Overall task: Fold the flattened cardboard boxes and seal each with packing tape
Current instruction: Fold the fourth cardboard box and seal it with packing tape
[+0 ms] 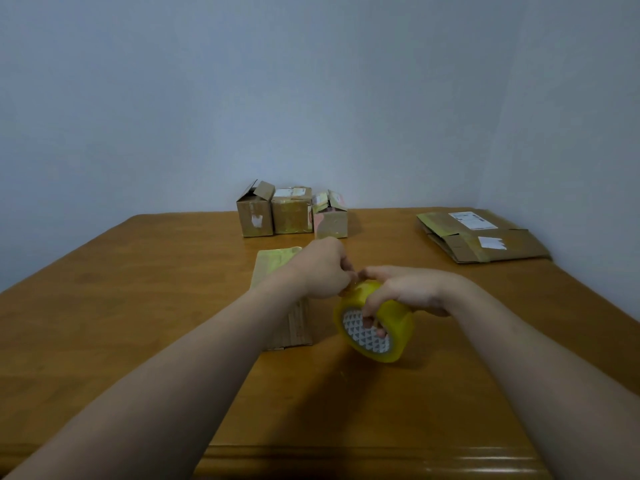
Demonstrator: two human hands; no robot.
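A yellow roll of packing tape (394, 332) is held just above the table's middle. My right hand (405, 292) grips it, fingers hooked through its patterned core. My left hand (325, 271) pinches at the roll's top edge, where the tape's end lies. Under my left forearm stands a folded cardboard box (277, 268), its top covered in yellowish tape; much of it is hidden by the arm. Flattened cardboard boxes (485, 237) with white labels lie at the far right.
Three small folded boxes (291, 213) stand in a row at the back of the wooden table (138, 289), against the wall; the leftmost has raised flaps. The table's glossy front edge (346, 459) runs near me. A wall closes the right side.
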